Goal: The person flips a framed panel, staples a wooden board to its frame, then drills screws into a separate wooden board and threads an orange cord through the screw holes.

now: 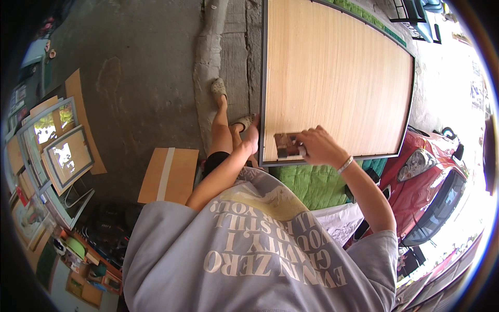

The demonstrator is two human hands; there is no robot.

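Note:
A large panel [332, 78] with a pale wood-grain back and a thin black frame [263, 83] lies flat in front of me. Over its near left corner, my right hand [318, 145] is closed on a small brown tool with a dark end [286, 145], which is close to the panel's surface. Its exact kind is unclear. My left hand [251, 138] rests along the outer left side of the frame, fingers stretched out and partly hidden by it.
Green quilted padding [306, 190] lies beneath the panel. A red vehicle [421, 177] stands to the right. A cardboard piece with a pale strip [156, 174] is at my left. Several framed pictures [67, 156] lean farther left. A raised concrete strip [208, 52] crosses the floor.

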